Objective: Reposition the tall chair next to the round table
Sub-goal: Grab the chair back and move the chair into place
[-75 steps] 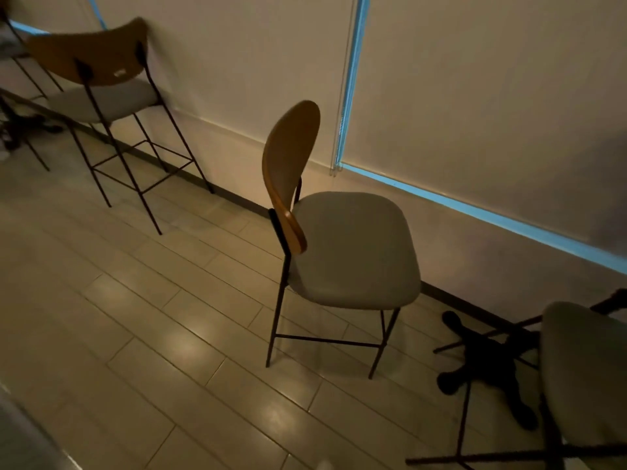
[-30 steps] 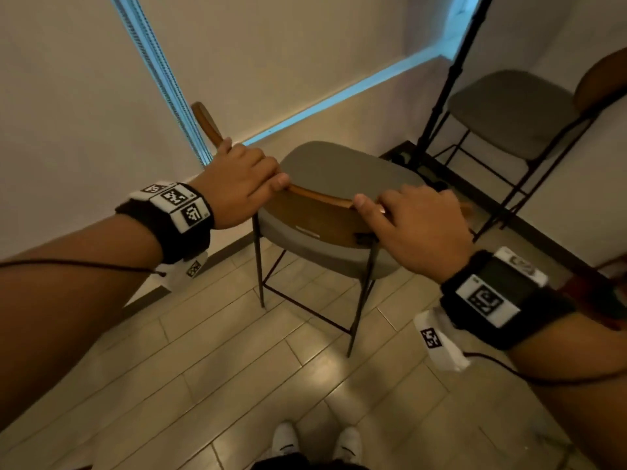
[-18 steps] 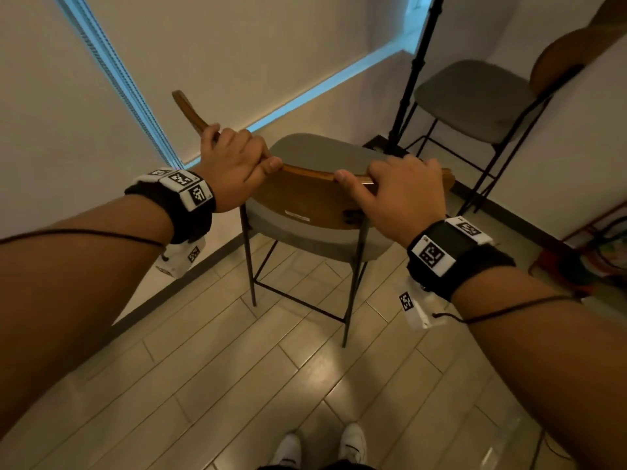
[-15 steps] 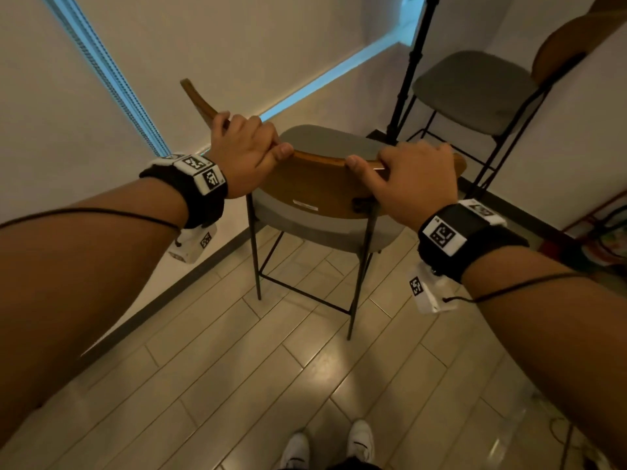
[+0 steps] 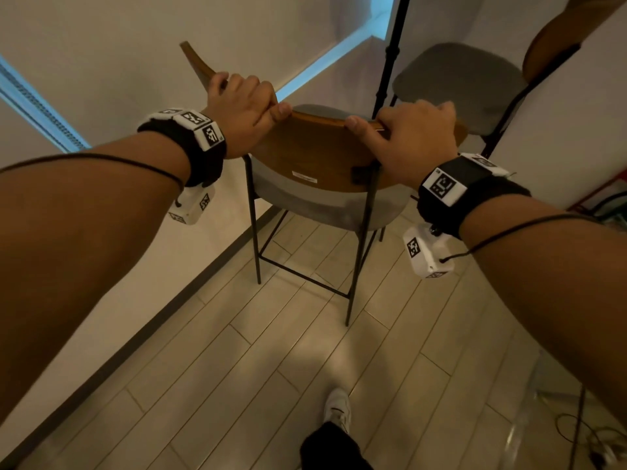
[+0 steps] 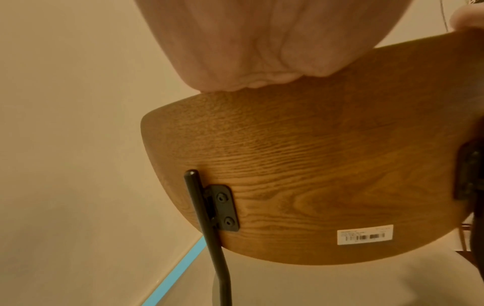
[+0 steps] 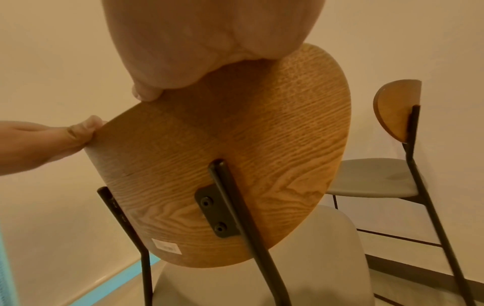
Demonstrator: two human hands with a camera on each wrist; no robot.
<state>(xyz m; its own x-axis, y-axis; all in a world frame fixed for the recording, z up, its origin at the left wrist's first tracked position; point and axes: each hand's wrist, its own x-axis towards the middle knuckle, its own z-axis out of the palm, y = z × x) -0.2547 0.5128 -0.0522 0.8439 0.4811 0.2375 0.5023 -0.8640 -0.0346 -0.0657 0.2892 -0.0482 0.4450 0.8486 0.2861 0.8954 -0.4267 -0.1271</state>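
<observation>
Head view first: chair (image 5: 325, 184) at frame centre, close by the wall, seat turned away, wooden backrest (image 5: 319, 154) nearest. Left hand (image 5: 242, 110) curled over the top rim at its left end, right hand (image 5: 412, 137) curled over the rim at the right, thumbs lying along the near edge, fingers wrapped over and out of sight. Spare chair (image 5: 464, 86) at upper right, tripod pole (image 5: 390, 59) just beside it, one shoe (image 5: 337, 410) low in frame on the floor (image 5: 271, 351). No round table anywhere in shot. Left wrist view: palm heel at top, pressed on the rim, bracket (image 6: 222, 207) and barcode sticker (image 6: 365, 234) below; fingertips hidden. Right wrist view: thumb tip on the rim near top centre, the other hand's thumb pinching the edge at left, grey seat (image 7: 314, 258) below. Best handled, by the look of it, with an even two-handed lift, legs clear of the floor, a wide swing away from pole and spare chair. No containers visible, so nothing to report inside any.
</observation>
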